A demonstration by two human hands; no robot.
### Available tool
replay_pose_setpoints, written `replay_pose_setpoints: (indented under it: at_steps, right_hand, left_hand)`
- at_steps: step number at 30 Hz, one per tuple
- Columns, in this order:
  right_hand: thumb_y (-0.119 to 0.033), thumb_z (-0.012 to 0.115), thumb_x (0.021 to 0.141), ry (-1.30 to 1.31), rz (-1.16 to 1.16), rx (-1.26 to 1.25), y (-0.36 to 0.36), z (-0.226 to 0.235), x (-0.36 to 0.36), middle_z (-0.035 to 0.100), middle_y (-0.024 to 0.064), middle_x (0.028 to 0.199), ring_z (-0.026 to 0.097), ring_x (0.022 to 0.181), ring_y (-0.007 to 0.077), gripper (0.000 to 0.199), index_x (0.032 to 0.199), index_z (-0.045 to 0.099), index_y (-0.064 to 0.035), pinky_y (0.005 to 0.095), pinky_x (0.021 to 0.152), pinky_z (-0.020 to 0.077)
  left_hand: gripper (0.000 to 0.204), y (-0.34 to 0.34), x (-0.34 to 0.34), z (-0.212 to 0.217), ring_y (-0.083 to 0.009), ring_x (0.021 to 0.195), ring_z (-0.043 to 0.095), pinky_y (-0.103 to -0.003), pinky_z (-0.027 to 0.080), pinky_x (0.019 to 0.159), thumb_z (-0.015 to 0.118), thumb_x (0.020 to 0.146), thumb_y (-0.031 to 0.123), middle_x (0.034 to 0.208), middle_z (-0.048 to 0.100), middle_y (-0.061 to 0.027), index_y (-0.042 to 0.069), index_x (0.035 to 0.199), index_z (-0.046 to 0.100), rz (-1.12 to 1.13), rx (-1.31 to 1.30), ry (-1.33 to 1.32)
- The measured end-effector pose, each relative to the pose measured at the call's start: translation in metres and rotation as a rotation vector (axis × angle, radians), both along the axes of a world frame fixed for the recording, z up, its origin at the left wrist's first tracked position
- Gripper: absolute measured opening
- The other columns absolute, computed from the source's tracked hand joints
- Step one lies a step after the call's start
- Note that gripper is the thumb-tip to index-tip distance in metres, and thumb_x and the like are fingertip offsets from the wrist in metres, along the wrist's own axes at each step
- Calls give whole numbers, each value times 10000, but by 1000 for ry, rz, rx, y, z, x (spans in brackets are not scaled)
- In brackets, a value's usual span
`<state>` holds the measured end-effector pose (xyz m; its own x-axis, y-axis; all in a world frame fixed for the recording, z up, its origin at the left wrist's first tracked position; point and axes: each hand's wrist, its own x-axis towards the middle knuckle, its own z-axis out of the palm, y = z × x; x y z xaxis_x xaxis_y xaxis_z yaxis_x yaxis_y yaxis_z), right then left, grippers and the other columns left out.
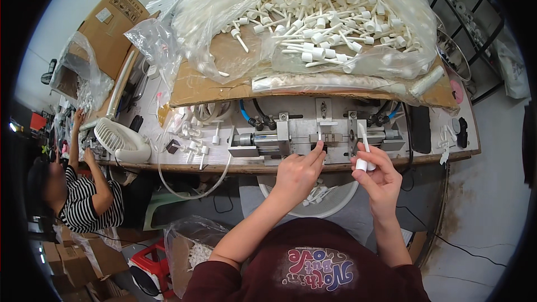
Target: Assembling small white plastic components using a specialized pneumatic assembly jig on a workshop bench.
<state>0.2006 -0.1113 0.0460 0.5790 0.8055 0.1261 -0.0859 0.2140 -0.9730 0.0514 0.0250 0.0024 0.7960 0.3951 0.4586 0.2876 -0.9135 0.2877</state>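
The left hand (298,172) pinches a small white piece (319,134) at the metal fixture (316,137) on the table (168,159). The right hand (380,176) grips an upright white capped stick (363,148) just beside the fixture. A clear bag of like sticks (313,17) lies behind, on cardboard.

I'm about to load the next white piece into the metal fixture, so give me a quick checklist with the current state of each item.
1. Left hand fingertips at the metal fixture slot: not ok, not clear of it.
2. Right hand grip on a white stemmed part: ok, held upright.
3. Slot empty: cannot tell, fingers cover it.
4. Supply bag of white parts on the cardboard: ok, plenty.
5. White basin below the bench edge: ok, in place.
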Motion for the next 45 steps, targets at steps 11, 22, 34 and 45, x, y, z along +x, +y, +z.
replay_pose_setpoints:
  at_steps: [11,22,34,45]
  right_hand:
    - [20,758,770,-875,-96,-38,1,-11,-20,636,201,1271,656,1129,321,423,1184,677,-3,368,920,551]
    - [-31,780,783,-913,-123,-102,2,-13,-8,702,158,1046,707,910,306,379,1146,675,-12,352,744,572]
    - [-39,805,747,-1027,-69,-42,-5,-19,-11,693,135,985,699,821,266,296,1025,709,-5,314,676,561]
    - [-15,785,708,-1138,-67,54,19,-22,-7,670,157,1121,677,940,295,329,1019,690,33,374,793,563]
  left_hand:
    - [370,-31,-5,40,-170,1011,682,-279,583,875,711,867,-43,1155,653,-129,-54,1231,644,-150,-1397,-381]
    - [344,-14,-12,4,-187,798,687,-306,580,711,775,774,6,1242,631,-129,16,1111,706,72,-371,-246]
    - [327,0,2,-1,-172,622,659,-287,498,577,792,709,123,1179,712,-79,52,1024,740,28,12,-61]
    - [317,-2,-4,-5,-190,610,648,-298,516,592,783,722,122,1197,707,-50,79,1034,741,21,-55,-104]
